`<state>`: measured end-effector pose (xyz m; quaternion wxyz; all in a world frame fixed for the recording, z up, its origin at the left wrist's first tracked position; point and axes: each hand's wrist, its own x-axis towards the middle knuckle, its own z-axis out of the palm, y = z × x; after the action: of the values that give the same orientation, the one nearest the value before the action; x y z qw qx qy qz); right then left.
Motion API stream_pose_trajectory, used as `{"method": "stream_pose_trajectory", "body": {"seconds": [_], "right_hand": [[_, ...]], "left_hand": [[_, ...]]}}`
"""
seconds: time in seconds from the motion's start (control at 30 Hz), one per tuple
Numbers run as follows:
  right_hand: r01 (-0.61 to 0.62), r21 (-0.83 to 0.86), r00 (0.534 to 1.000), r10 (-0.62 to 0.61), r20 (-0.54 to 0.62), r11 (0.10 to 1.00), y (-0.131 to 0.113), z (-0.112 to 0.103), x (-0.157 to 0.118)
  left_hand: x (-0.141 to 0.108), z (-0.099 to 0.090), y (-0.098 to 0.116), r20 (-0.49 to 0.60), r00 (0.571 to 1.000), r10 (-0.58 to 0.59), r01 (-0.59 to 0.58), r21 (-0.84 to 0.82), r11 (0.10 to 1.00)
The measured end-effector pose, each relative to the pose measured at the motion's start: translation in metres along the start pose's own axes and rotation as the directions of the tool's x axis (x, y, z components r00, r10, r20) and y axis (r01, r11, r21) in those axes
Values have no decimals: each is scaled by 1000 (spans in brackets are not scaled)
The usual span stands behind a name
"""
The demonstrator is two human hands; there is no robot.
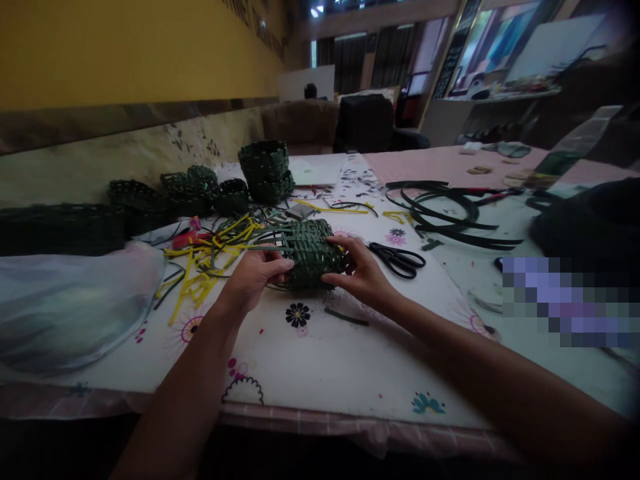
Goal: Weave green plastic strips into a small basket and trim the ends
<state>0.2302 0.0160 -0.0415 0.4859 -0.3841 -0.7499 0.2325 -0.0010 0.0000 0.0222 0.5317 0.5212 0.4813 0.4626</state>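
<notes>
A half-woven basket of dark green plastic strip (309, 257) lies on its side on the white floral tablecloth (320, 353), with loose strip ends fanning out to the left. My left hand (257, 277) grips its left end, and my right hand (363, 270) holds its right side, fingers spread over the weave. Black-handled scissors (397, 260) lie just right of my right hand. A tangle of yellow plastic strips (205, 260) sits left of my left hand.
Stacked green woven baskets (265, 170) and more (60, 230) line the wall side of the table. Black strips (445, 210) lie coiled at right, and a translucent plastic bag (65, 307) lies at left. A dark bundle (580, 227) sits at right. Sofas stand behind the table.
</notes>
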Motion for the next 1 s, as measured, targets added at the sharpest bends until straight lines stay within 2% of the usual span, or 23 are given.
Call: {"method": "stream_pose_trajectory", "body": {"seconds": [0.17, 0.37, 0.73, 0.87, 1.0], "right_hand": [[2, -26, 1000, -2, 0, 1000, -2, 1, -1], [13, -34, 1000, -13, -1, 999, -4, 1, -2], [22, -21, 999, -22, 39, 1000, 3, -3, 0], [33, -34, 998, -32, 48, 999, 0, -5, -1], [50, -46, 997, -48, 55, 998, -3, -5, 0]], "left_hand": [[-2, 4, -1, -42, 997, 63, -62, 29, 998], [-4, 6, -2, -69, 995, 77, -76, 6, 997], [-5, 2, -3, -48, 989, 138, -121, 256, 959], [-4, 1, -2, -13, 989, 148, -139, 269, 953], [0, 1, -4, 28, 989, 147, -149, 206, 967]]}}
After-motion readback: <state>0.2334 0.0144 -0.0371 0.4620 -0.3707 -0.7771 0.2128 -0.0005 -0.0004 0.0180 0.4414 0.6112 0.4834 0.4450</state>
